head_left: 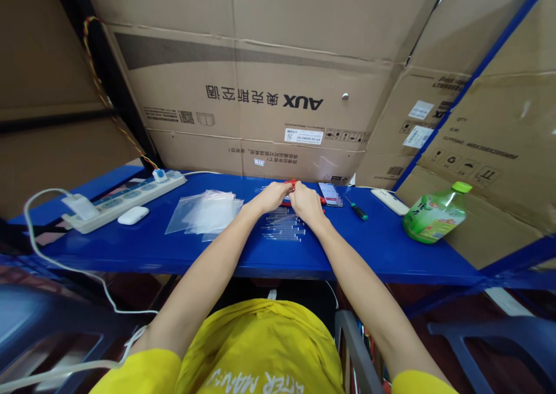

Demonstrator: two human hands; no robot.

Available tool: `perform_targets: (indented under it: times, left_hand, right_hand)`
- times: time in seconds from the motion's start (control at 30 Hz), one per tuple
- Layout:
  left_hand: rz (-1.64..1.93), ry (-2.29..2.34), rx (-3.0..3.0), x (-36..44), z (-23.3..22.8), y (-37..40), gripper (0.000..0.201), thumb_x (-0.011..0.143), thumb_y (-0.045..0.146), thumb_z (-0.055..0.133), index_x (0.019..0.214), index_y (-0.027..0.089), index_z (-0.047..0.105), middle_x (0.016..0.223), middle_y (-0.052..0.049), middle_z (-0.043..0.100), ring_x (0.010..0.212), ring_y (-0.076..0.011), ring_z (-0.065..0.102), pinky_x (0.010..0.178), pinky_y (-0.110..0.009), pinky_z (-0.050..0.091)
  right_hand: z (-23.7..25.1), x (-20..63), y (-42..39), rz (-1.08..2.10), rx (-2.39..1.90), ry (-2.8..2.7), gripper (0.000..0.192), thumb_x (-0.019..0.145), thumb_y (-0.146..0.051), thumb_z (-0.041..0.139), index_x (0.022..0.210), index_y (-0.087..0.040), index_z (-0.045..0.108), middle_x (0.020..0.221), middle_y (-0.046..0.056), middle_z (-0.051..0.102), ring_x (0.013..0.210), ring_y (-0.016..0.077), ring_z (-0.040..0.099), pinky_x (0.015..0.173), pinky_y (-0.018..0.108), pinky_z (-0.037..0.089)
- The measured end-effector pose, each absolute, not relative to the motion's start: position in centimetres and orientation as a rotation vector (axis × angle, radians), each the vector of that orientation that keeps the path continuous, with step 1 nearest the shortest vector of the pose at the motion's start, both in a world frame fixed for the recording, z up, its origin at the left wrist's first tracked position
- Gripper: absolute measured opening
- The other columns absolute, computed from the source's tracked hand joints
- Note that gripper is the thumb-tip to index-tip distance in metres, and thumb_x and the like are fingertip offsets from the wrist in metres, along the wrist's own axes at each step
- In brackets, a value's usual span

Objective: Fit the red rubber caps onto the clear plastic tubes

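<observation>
At the far left corner of the blue desk (130,249), a white power strip (125,200) is lying at an angle along the back edge, with a white charger block (80,205) plugged into its near end and a white cable (43,255) looping off the desk's left edge. A small white oval earbud case (132,215) is sitting just beside the strip, toward the front. Further right, a loose stack of clear plastic zip bags (204,211) is lying flat, left of the desk's middle. The left hand (273,196) is curling closed at the middle of the desk near the back edge, pinching a small red-handled tool (292,183), though how much of it the fingers are gripping is too small to tell. The right hand (306,204) is meeting it, fingers closed against the same tool, the two hands touching. Beneath and just in front of the hands, a row of thin clear plastic tubes (284,229) is lying on the desk. Just behind the right hand a smartphone with a lit screen (330,193) is lying flat, and beside it a small green-and-black-handled screwdriver (358,210). A white remote-like bar (390,201) is resting near the back right, and a green plastic drink bottle with a green cap (434,214) is lying tilted at the desk's right edge against brown cardboard boxes (269,92).
</observation>
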State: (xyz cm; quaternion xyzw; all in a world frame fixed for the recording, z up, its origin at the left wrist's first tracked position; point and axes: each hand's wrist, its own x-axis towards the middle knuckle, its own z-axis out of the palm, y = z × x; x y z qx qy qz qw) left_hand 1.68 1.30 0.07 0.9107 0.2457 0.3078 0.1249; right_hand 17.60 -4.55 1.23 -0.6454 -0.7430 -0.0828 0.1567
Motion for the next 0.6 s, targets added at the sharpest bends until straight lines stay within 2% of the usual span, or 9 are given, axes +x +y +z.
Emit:
perform_targets:
  times: [0.23, 0.4, 0.6]
  left_hand:
    - [0.930, 0.716, 2.627, 1.6, 0.3, 1.2, 0.027, 0.105, 0.021, 0.042, 0.107, 0.013, 0.068, 0.108, -0.013, 0.076, 0.096, -0.0210, 0.071, 0.088, -0.030, 0.052]
    - [0.920, 0.773, 2.601, 1.1, 0.4, 1.3, 0.036, 0.109, 0.029, 0.036, 0.093, 0.015, 0.065, 0.093, -0.008, 0.074, 0.085, -0.0173, 0.065, 0.083, -0.028, 0.048]
    - [0.969, 0.794, 2.700, 0.9, 0.5, 1.0, 0.021, 0.103, 0.023, 0.049, 0.100, 0.015, 0.068, 0.097, -0.010, 0.073, 0.088, -0.0201, 0.066, 0.082, -0.030, 0.047]
  right_hand:
    - [0.7, 18.3, -3.8, -0.205, -1.736, -2.114, 0.026, 0.106, -0.027, 0.037, 0.119, -0.015, 0.056, 0.112, 0.016, 0.073, 0.103, 0.0298, 0.070, 0.085, 0.034, 0.046]
    - [0.3, 19.4, -3.8, -0.186, -1.496, -2.145, 0.029, 0.108, -0.031, 0.032, 0.114, -0.019, 0.058, 0.113, 0.013, 0.071, 0.100, 0.0246, 0.067, 0.083, 0.030, 0.043]
    - [0.5, 19.7, -3.9, -0.196, -1.559, -2.127, 0.025, 0.106, -0.036, 0.043, 0.112, -0.021, 0.062, 0.111, 0.010, 0.074, 0.097, 0.0242, 0.068, 0.081, 0.030, 0.043]
